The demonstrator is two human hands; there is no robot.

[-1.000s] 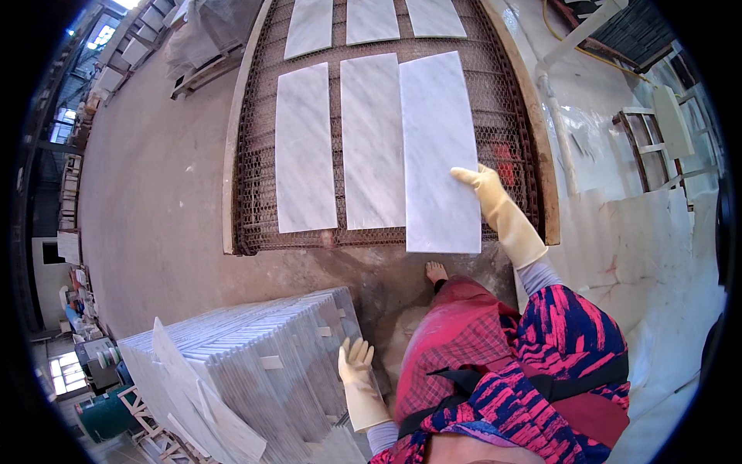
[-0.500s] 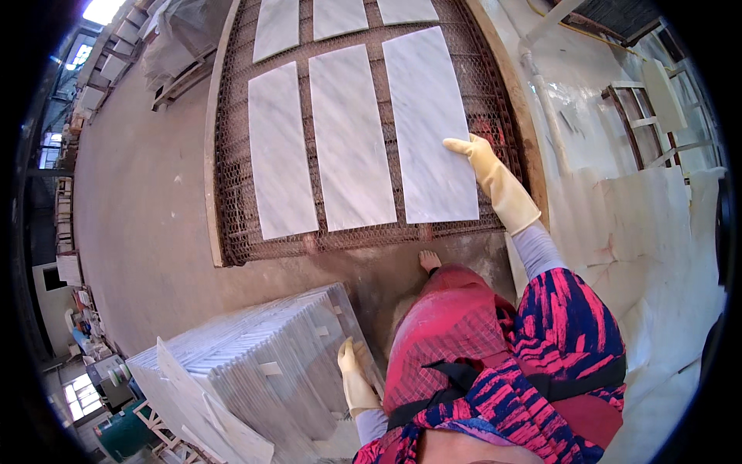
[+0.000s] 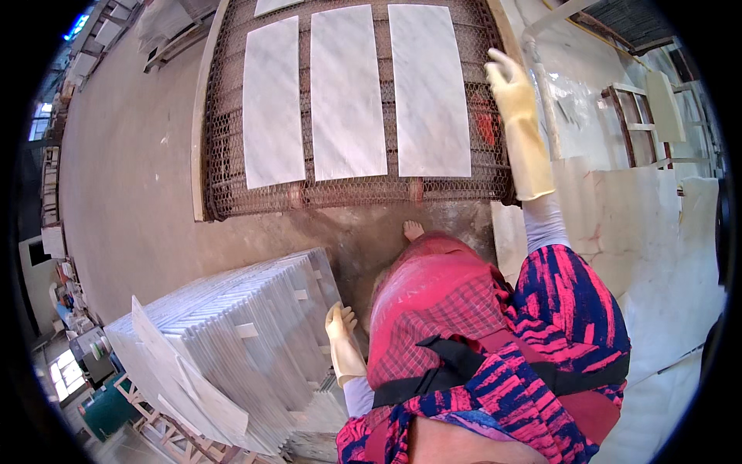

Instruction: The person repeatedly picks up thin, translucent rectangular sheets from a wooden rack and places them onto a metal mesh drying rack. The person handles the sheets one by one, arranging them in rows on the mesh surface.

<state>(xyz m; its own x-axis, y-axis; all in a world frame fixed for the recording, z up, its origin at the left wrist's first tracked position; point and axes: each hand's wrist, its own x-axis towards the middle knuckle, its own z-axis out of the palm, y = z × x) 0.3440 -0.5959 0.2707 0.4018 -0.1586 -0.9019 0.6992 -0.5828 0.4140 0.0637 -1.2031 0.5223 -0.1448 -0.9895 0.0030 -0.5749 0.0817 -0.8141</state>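
Observation:
Both hands wear cream rubber gloves. My right hand (image 3: 510, 89) is raised over the right edge of a wire-mesh conveyor (image 3: 255, 199), fingers apart and holding nothing. It is apart from the nearest slab (image 3: 430, 93), a white and grey marble strip. A middle marble strip (image 3: 347, 93) and a left marble strip (image 3: 273, 104) lie flat beside it on the mesh, in a row with gaps between. Low at my side, my left hand (image 3: 341, 329) hangs loosely curled with nothing visible in it, just right of a stack of upright marble slabs (image 3: 263, 340).
Thin broken sheets (image 3: 185, 371) lean on the stack's near left side. A wooden rail (image 3: 202, 116) borders the conveyor's left. White sheeting (image 3: 610, 224) covers the ground at right, by a pipe (image 3: 547, 108) and a frame (image 3: 630, 124). A bare foot (image 3: 413, 230) stands before the conveyor.
My right hand has come off the right strip and moved up and right to the conveyor's edge. My left hand has shifted slightly up and left. The strips sit higher in view.

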